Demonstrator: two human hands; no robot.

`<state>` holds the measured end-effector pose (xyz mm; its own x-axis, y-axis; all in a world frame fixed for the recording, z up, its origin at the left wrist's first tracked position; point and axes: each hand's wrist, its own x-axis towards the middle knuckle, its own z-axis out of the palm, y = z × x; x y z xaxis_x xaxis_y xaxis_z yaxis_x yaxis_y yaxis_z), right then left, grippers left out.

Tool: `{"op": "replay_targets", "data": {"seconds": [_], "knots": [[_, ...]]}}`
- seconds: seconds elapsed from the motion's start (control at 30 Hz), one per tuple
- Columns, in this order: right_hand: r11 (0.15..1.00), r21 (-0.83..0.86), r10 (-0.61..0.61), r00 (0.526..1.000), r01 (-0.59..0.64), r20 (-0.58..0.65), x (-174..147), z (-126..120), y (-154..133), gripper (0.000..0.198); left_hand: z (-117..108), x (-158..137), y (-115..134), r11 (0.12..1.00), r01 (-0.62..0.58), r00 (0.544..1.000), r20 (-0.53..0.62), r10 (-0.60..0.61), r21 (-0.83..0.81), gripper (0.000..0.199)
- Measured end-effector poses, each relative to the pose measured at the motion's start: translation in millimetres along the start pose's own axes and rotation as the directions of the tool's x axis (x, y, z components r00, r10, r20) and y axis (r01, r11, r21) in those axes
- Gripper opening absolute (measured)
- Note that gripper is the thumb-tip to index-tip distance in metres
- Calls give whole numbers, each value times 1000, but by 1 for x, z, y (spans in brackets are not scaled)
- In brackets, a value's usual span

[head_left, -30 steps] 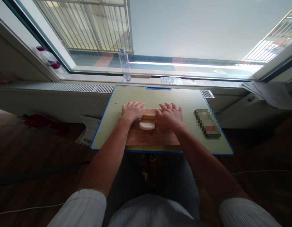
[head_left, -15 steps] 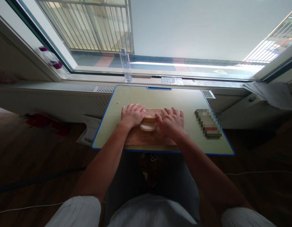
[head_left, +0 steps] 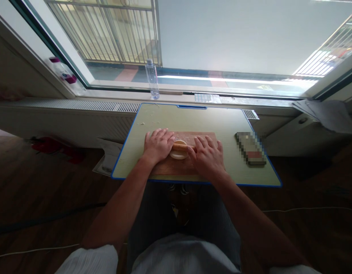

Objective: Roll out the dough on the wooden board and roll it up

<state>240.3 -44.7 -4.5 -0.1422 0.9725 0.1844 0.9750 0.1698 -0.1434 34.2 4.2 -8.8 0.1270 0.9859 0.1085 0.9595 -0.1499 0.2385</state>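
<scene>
We have both hands on a smooth, light brown, round wooden rolling pin [head_left: 180,147]. It lies from side to side over a pale, flat, round piece of dough [head_left: 178,156]. The dough looks soft and smooth, and it peeks out on the far side and the near side of the pin – like a little disc with a stick across it.

Our left hand [head_left: 158,145] lies palm down on the left end of the pin, its fingers long and a bit spread, not curled into a fist. Our right hand [head_left: 208,155] does the same on the right end, fingers stretched out and apart, with its thumb by the wood. We cannot see the pin's ends, as our hands cover them.

The dough sits on a flat, reddish-brown wooden board [head_left: 176,168] with straight edges. Under that is a smooth, pale green table [head_left: 227,121] with a thin blue rim. Small pale crumbs [head_left: 141,123] dot its far left part. To the right lies a dark, flat, oblong thing [head_left: 251,149] – too blurry to name. A tall, see-through plastic bottle [head_left: 152,80] stands on the sill.
</scene>
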Motion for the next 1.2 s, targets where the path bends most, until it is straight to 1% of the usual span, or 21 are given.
{"op": "replay_targets", "data": {"seconds": [0.1,0.27,0.47,0.7,0.87,1.0,1.2], "knots": [[1000,7,11,1000,-11,11,-6,-1,-2,65,-1,-5,0,1000,-4,1000,-9,4,-4,52],[1000,30,7,1000,-7,-6,-15,1,-3,65,-2,-16,0,1000,-14,999,-43,14,-1,52],[999,47,-25,1000,25,-18,-30,5,-1,63,-3,-36,3,999,-33,994,-101,31,-12,54],[995,66,-70,994,75,-82,-53,15,3,65,-2,-63,5,999,-39,989,-146,35,-22,57],[987,98,-113,982,128,-150,-65,22,5,65,6,-77,2,997,-71,972,-226,63,-24,57],[984,107,-122,977,142,-173,-70,27,6,67,10,-82,2,996,-84,962,-261,77,-14,55],[987,99,-111,982,128,-156,-66,29,8,69,4,-77,9,997,-71,966,-251,62,-25,53]]}}
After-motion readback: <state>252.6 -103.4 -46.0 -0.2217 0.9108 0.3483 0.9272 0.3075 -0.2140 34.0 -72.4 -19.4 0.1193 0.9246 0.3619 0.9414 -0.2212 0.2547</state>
